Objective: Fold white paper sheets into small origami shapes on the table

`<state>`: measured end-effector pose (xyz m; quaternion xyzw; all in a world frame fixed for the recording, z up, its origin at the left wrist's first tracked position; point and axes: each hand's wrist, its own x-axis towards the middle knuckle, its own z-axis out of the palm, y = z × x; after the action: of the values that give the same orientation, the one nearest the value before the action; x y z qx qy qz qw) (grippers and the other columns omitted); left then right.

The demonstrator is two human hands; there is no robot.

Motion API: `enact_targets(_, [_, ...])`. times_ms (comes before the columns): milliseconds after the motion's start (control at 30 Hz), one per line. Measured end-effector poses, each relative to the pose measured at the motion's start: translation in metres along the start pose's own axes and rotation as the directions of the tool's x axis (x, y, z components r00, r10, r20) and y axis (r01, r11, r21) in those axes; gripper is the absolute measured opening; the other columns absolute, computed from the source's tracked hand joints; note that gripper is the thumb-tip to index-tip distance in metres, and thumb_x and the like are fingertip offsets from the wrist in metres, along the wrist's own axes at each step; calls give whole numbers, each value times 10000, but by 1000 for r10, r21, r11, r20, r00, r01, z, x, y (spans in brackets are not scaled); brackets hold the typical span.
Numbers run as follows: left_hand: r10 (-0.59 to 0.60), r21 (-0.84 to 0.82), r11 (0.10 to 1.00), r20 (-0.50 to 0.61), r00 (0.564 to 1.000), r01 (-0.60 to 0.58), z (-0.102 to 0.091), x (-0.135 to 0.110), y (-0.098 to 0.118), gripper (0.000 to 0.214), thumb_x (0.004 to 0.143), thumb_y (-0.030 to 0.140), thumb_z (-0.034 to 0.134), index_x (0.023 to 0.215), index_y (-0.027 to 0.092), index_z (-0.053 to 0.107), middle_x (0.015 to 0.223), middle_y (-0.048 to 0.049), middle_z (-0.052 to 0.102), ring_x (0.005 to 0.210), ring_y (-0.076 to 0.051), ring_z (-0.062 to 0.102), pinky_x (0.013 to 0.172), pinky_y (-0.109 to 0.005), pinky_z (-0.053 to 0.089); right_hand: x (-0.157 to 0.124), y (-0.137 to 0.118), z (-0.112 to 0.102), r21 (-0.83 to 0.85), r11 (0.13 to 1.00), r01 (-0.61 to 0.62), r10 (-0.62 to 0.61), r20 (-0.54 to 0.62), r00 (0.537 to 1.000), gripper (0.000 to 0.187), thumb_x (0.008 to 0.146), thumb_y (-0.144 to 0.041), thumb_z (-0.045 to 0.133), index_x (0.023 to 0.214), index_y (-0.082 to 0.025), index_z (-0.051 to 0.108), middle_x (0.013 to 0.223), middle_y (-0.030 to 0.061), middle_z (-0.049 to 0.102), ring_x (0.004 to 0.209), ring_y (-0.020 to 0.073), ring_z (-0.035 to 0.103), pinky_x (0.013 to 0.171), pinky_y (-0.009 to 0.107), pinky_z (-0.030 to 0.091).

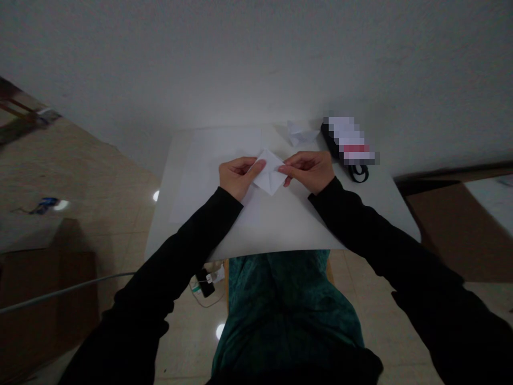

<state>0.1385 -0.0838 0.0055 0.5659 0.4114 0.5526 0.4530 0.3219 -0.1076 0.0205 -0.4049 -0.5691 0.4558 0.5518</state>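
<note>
A small diamond of folded white paper (270,181) is held between my two hands above the white table. Crease lines run across its face. My left hand (239,174) pinches its left corner, thumb on top and fingers beneath. On the opposite corner, my right hand (309,168) grips with thumb and fingertips; part of its fingers is hidden behind the paper. Flat white sheets (200,176) lie on the table to the left, under and beyond my left hand. Another folded white paper piece (298,135) rests behind my right hand.
The white table (296,230) stands against a grey wall (248,64). A black pouch-like item (329,140) with a strap lies at the back right, its top blurred out. Cardboard boxes stand at left (48,299) and right (460,230). A grey cable (80,284) crosses at the left.
</note>
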Motion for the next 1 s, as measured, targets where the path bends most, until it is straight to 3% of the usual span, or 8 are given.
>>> enact_targets(300, [64,29,998,-85,994,-61,5,-6,8,337,632,488,829,656,183,689,675,-23,713,591,-128,654,543,-265,547,-3,-1,12,40,999,-3,10,-177,984,435,593,-429,862,530,-206,493,600,2,682,490,137,646,425,271,577])
enact_targets(700, [96,42,995,-169,981,-91,11,-14,13,441,647,474,816,597,195,478,741,-21,720,659,-129,676,571,-254,552,-7,-8,14,-3,1000,21,-22,-160,987,430,630,-448,836,574,-236,466,618,-15,670,515,142,635,463,308,589])
enact_targets(833, [68,4,998,-129,989,-68,10,-10,11,465,643,468,820,630,200,441,755,-17,721,637,-118,671,559,-235,539,-8,-7,13,2,1000,23,-22,-162,987,423,637,-441,834,590,-237,466,610,-17,653,523,144,636,470,304,580])
enact_targets(1000, [-62,-68,995,72,995,67,4,0,2,458,606,410,850,893,230,542,747,16,723,591,-120,671,561,-239,543,-6,-4,8,-3,1000,23,-23,-136,990,410,619,-403,849,585,-230,479,608,-13,646,520,143,625,470,302,562])
